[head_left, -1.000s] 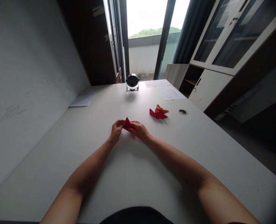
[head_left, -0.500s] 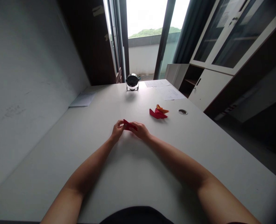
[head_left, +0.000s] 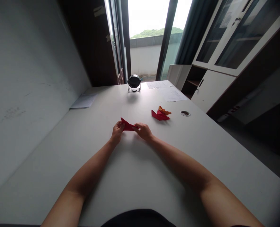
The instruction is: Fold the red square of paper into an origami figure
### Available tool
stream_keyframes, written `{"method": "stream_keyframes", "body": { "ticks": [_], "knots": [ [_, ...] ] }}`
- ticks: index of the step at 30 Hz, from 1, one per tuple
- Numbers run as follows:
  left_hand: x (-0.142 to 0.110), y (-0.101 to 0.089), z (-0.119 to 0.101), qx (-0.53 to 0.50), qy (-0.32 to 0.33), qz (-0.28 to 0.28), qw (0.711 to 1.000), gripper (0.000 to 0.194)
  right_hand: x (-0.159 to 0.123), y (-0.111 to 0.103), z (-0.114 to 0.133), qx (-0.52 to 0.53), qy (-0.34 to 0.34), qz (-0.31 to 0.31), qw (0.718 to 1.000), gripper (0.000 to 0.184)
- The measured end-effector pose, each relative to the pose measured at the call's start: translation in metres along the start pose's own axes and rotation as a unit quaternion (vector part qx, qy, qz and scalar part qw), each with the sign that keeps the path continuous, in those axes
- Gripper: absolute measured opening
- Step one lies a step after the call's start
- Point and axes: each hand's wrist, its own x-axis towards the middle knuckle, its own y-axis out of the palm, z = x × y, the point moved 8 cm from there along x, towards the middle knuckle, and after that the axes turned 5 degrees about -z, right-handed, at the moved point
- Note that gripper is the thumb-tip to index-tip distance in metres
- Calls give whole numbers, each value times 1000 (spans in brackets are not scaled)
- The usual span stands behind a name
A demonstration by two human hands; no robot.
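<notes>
Between my hands is a piece of folded red paper (head_left: 128,126), with one pointed corner sticking up at its left. My left hand (head_left: 118,130) pinches its left end, thumb in front. The right end sits between the thumb and fingers of my right hand (head_left: 143,130), which also closes on it. Beyond my right hand, folded paper figures stand close together on the white table: red ones (head_left: 160,116) in front and an orange one (head_left: 163,110) behind.
A round black device on a metal stand (head_left: 134,83) is at the table's far end. Printed sheets (head_left: 172,94) lie at the far right, papers (head_left: 83,101) by the left wall. A cable hole (head_left: 185,113) is set in the tabletop (head_left: 140,176).
My left hand has shifted slightly left with its end of the red paper. The hands are a little farther apart, and more of the paper shows between them.
</notes>
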Motion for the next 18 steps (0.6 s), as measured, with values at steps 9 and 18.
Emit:
{"method": "stream_keyframes", "body": {
  "ticks": [9, 18],
  "knots": [
    [1, 3, 4, -42, -27, 13, 999, 29, -3, 4, 2, 85, 52, 23, 995, 32],
    [-3, 5, -5, -52, -30, 23, 998, 25, 1, -2, -2, 154, 73, -20, 985, 53]
  ]
}}
